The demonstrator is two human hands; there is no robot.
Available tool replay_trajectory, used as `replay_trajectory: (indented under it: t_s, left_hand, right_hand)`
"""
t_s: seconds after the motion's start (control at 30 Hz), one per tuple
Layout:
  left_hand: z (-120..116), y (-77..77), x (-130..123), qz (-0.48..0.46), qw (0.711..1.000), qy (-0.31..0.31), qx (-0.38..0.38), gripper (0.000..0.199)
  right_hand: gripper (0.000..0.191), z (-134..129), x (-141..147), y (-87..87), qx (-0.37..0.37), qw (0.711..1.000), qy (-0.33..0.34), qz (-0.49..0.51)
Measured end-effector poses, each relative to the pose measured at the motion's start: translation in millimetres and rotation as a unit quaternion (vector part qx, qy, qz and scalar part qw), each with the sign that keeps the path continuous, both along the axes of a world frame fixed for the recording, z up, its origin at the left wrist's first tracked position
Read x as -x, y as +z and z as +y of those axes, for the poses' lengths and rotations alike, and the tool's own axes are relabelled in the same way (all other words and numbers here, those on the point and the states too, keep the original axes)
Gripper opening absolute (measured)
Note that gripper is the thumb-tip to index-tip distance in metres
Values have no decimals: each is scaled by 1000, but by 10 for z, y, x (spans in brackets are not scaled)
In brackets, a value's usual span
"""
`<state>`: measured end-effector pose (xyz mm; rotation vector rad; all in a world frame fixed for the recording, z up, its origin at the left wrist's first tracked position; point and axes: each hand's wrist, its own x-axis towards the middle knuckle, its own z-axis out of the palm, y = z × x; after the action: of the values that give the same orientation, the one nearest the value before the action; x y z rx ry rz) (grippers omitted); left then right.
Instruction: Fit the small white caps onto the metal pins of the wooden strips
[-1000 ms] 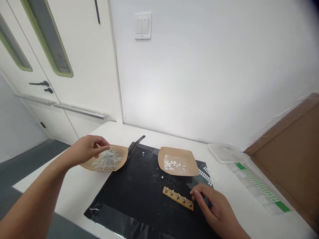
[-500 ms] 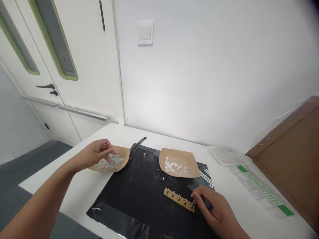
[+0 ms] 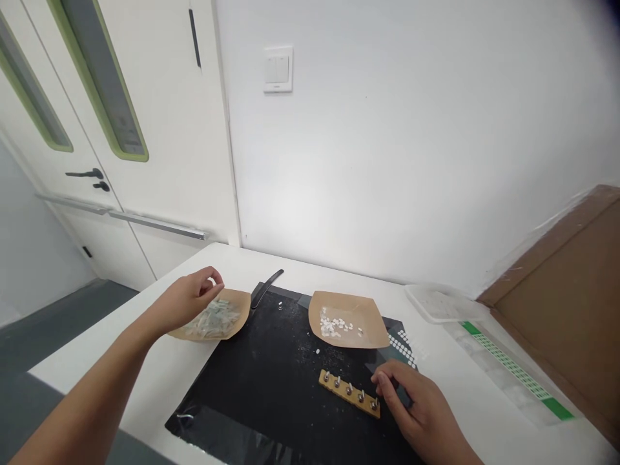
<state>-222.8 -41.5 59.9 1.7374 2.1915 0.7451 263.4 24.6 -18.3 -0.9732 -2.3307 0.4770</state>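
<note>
My left hand (image 3: 194, 298) hovers above the near side of a left cardboard tray (image 3: 245, 313), thumb and index finger pinched together. Anything between those fingertips is too small to make out. Many thin, clear, pale-green pieces (image 3: 219, 318) lie heaped in that tray. My right hand (image 3: 416, 403) is curled closed beside the right end of a yellow-brown strip (image 3: 341, 390); whatever its fingers hold, if anything, is hidden. Along the strip stands a row of several metal studs (image 3: 349, 389), with small white pins sticking up from them.
Beneath the strip spreads a black mat (image 3: 261, 381). A right cardboard tray (image 3: 371, 316) contains small white pieces (image 3: 335, 325). Black tweezers (image 3: 266, 289) lie at the mat's far edge. White dots on a sheet (image 3: 402, 349), a clear plastic lid (image 3: 436, 303) and a green-white strip (image 3: 513, 367) are rightward.
My left hand has lifted slightly off the clear pieces, and its spread fingers have closed into a pinch. My right hand has come slightly away from the strip's end stud.
</note>
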Motion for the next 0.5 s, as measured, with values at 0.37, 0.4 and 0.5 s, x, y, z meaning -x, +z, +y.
replay_trajectory:
  t_s: [0.37, 0.4, 0.5]
  left_hand:
    - [27, 534, 164, 88, 996, -24, -19, 37]
    - [19, 567, 221, 90, 996, -19, -21, 35]
    - [-23, 654, 343, 25, 998, 4, -56, 28]
  right_hand:
    - [30, -15, -1, 3, 11, 1000, 3, -2]
    - [30, -17, 1, 7, 11, 1000, 4, -2]
    - [30, -15, 20, 24, 7, 1000, 5, 1]
